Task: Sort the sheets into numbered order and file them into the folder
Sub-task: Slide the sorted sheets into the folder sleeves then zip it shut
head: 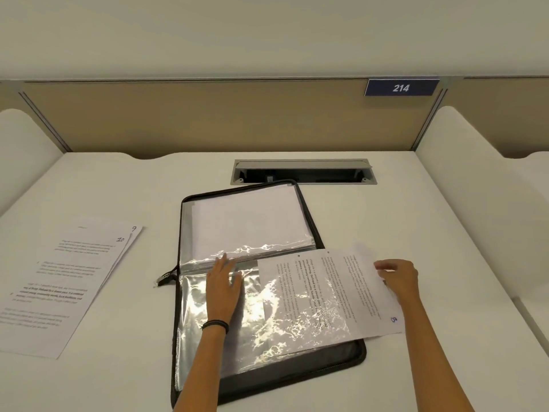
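Since sheet 8 is thin, limp paper that would likely buckle if pushed, its outer edge is the place to hold it. It lies partly inside the clear sleeve of the open zip folder. The right hand pinches that edge. The left hand lies flat with straight fingers, pressing the sleeve. Sheets 9 and 10 lie on the desk, well to the left.

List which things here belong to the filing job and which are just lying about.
Job: folder, clear sleeve under the left hand, sheet 8 in the right hand, sheets 9 and 10.
Lying about: cable hatch, number sign.
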